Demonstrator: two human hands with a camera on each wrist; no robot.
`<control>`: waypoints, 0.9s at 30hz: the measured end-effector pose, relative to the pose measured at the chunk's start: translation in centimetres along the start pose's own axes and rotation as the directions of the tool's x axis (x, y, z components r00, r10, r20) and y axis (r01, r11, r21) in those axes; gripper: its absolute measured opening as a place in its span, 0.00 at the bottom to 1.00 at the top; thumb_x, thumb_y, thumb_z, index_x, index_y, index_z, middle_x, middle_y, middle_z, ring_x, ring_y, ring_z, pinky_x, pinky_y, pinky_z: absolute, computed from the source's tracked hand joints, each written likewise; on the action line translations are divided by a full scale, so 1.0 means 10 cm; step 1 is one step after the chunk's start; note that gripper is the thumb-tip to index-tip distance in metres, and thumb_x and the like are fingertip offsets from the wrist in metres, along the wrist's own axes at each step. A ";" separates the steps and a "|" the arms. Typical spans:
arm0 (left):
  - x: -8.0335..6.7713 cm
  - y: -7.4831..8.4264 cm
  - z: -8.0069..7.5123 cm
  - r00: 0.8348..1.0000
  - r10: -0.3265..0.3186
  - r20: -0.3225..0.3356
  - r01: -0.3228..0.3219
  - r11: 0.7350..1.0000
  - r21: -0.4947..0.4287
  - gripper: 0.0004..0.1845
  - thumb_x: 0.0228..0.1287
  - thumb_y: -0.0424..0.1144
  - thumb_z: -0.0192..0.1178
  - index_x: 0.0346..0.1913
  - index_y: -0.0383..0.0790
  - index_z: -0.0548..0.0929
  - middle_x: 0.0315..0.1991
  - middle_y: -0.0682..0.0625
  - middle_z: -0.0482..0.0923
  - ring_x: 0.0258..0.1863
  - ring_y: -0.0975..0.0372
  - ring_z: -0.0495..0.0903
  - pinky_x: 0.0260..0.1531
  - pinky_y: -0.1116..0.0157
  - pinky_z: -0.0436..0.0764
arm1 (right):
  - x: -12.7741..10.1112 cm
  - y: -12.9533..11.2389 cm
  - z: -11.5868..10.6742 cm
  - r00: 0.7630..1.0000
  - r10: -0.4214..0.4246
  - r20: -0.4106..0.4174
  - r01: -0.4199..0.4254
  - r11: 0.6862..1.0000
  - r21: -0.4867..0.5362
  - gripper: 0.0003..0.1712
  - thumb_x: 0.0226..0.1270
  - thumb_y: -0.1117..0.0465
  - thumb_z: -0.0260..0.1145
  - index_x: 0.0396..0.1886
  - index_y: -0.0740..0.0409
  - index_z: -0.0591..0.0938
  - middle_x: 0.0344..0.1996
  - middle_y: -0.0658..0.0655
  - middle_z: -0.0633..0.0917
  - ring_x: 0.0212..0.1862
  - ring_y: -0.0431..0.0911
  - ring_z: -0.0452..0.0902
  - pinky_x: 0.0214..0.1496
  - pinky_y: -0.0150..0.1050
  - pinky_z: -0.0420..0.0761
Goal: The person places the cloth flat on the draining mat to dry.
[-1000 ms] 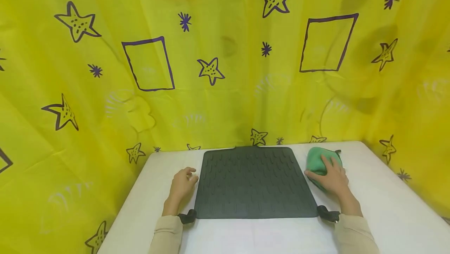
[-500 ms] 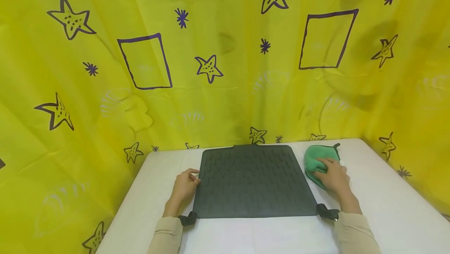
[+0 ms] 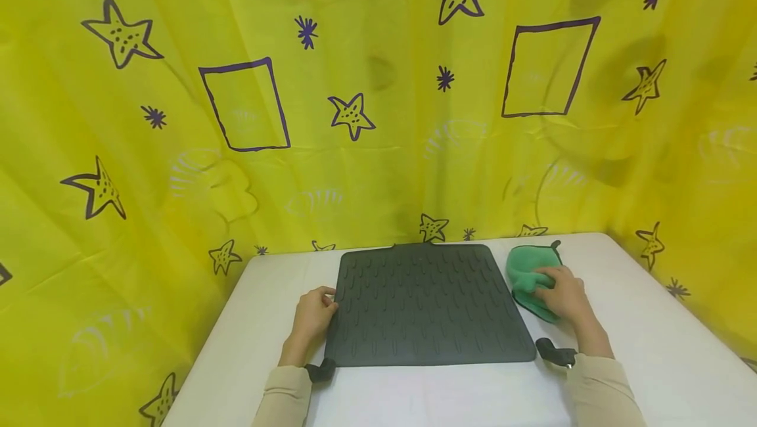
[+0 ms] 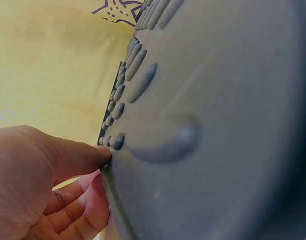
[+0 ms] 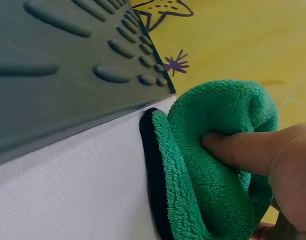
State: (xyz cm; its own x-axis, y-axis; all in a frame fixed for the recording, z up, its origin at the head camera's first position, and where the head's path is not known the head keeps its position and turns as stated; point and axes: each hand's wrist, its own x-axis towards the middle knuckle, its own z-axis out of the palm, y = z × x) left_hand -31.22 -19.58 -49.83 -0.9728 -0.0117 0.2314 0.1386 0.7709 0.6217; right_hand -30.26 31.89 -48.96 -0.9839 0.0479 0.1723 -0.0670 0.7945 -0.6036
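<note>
A dark grey mat (image 3: 432,309) with rows of raised oval ridges and a tab at its far edge lies flat on the white table. My left hand (image 3: 313,315) is at its left edge; in the left wrist view the thumb (image 4: 95,156) lies on the rim with the other fingers curled below, pinching it. On the right, my right hand (image 3: 568,295) pinches a green fluffy cloth (image 3: 526,261) with dark trim and a small loop. The cloth bunches up around the thumb (image 5: 228,147), close beside the mat's right edge. The right hand's other fingers are mostly hidden behind it.
A yellow curtain (image 3: 367,177) printed with purple stars and squares hangs behind and beside the white table (image 3: 627,302). Black straps (image 3: 556,353) are on both wrists, near the mat's front corners.
The left hand has moved right onto the mat's edge. My right hand has gone from lying spread over the cloth to pinching it, and the cloth has shifted slightly left, bunched.
</note>
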 end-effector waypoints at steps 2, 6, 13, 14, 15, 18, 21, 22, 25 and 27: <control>0.00 0.01 0.00 1.000 0.005 -0.001 -0.005 1.000 0.004 0.15 0.60 0.28 0.68 0.50 0.30 0.86 0.28 0.49 0.85 0.24 0.63 0.79 0.27 0.65 0.78 | 0.01 0.00 -0.01 1.000 -0.012 -0.017 0.012 1.000 -0.002 0.25 0.64 0.67 0.63 0.60 0.72 0.77 0.60 0.81 0.70 0.58 0.80 0.63 0.55 0.72 0.67; 0.00 0.01 0.00 1.000 -0.001 -0.013 0.001 1.000 0.011 0.14 0.60 0.28 0.68 0.50 0.30 0.86 0.27 0.49 0.84 0.23 0.64 0.78 0.26 0.65 0.77 | 0.01 0.00 -0.03 0.999 -0.010 -0.036 0.010 1.000 0.001 0.25 0.64 0.69 0.61 0.61 0.72 0.76 0.59 0.83 0.71 0.60 0.81 0.66 0.60 0.74 0.67; 0.01 0.00 0.04 1.000 -0.008 -0.013 0.008 1.000 0.001 0.14 0.60 0.27 0.67 0.49 0.31 0.87 0.27 0.48 0.85 0.23 0.63 0.79 0.25 0.65 0.77 | 0.00 -0.01 -0.12 0.998 0.014 -0.054 -0.012 0.999 0.040 0.25 0.67 0.69 0.60 0.63 0.72 0.73 0.62 0.84 0.69 0.63 0.81 0.64 0.63 0.74 0.66; 0.01 0.00 0.04 1.000 -0.010 -0.015 0.010 1.000 0.003 0.14 0.60 0.28 0.67 0.49 0.31 0.87 0.27 0.48 0.85 0.23 0.63 0.79 0.26 0.65 0.77 | -0.01 -0.03 -0.14 0.998 0.011 -0.062 -0.008 0.999 0.045 0.25 0.67 0.69 0.60 0.63 0.72 0.73 0.62 0.84 0.69 0.63 0.81 0.64 0.63 0.75 0.65; 0.01 -0.01 0.04 1.000 -0.013 -0.017 0.013 1.000 0.005 0.14 0.60 0.28 0.67 0.49 0.31 0.87 0.28 0.48 0.85 0.23 0.63 0.79 0.26 0.65 0.77 | -0.01 -0.05 -0.15 0.998 0.008 -0.069 -0.004 0.999 0.051 0.25 0.67 0.69 0.60 0.63 0.72 0.73 0.62 0.84 0.69 0.63 0.81 0.64 0.63 0.75 0.65; 0.00 -0.01 0.04 1.000 -0.019 -0.024 0.020 1.000 0.012 0.14 0.60 0.28 0.67 0.49 0.31 0.87 0.28 0.48 0.85 0.24 0.63 0.79 0.26 0.64 0.77 | -0.02 -0.13 -0.21 0.995 0.002 -0.099 0.006 0.997 0.078 0.25 0.67 0.69 0.60 0.64 0.70 0.73 0.64 0.84 0.69 0.64 0.81 0.63 0.63 0.75 0.64; -0.01 -0.01 0.04 0.999 -0.021 -0.026 0.021 1.000 0.015 0.13 0.60 0.28 0.67 0.49 0.32 0.87 0.28 0.48 0.85 0.24 0.63 0.79 0.26 0.64 0.77 | -0.03 -0.21 -0.26 0.992 0.006 -0.126 0.008 0.994 0.108 0.25 0.67 0.70 0.60 0.65 0.69 0.73 0.65 0.83 0.70 0.65 0.81 0.63 0.62 0.76 0.65; -0.01 -0.01 0.04 0.999 -0.021 -0.026 0.021 1.000 0.015 0.13 0.60 0.28 0.67 0.49 0.32 0.87 0.28 0.48 0.85 0.24 0.63 0.79 0.26 0.64 0.77 | -0.03 -0.24 -0.28 0.990 0.007 -0.138 0.009 0.993 0.116 0.25 0.67 0.70 0.60 0.64 0.68 0.73 0.64 0.82 0.71 0.65 0.81 0.64 0.62 0.76 0.65; -0.01 0.00 0.04 0.999 -0.019 -0.029 0.019 1.000 0.015 0.14 0.60 0.28 0.67 0.49 0.32 0.87 0.28 0.49 0.85 0.24 0.63 0.79 0.26 0.64 0.78 | -0.03 -0.31 -0.32 0.986 0.002 -0.168 0.022 0.990 0.137 0.24 0.69 0.70 0.60 0.64 0.67 0.74 0.63 0.81 0.73 0.64 0.80 0.66 0.60 0.75 0.67; 0.00 0.00 0.04 0.999 -0.019 -0.030 0.020 1.000 0.013 0.14 0.60 0.28 0.67 0.49 0.32 0.87 0.28 0.49 0.85 0.24 0.63 0.79 0.27 0.63 0.78 | -0.03 -0.34 -0.34 0.981 -0.007 -0.193 0.037 0.988 0.151 0.22 0.69 0.70 0.60 0.63 0.66 0.75 0.62 0.80 0.75 0.63 0.79 0.67 0.59 0.75 0.67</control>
State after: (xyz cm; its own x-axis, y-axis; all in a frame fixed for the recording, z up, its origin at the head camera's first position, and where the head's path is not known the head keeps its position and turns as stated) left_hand -31.27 -19.34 -50.11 -0.9693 -0.0456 0.2415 0.1169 0.7790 0.6161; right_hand -29.15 31.23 -44.29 -0.9328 0.1581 0.3239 -0.1279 0.6950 -0.7075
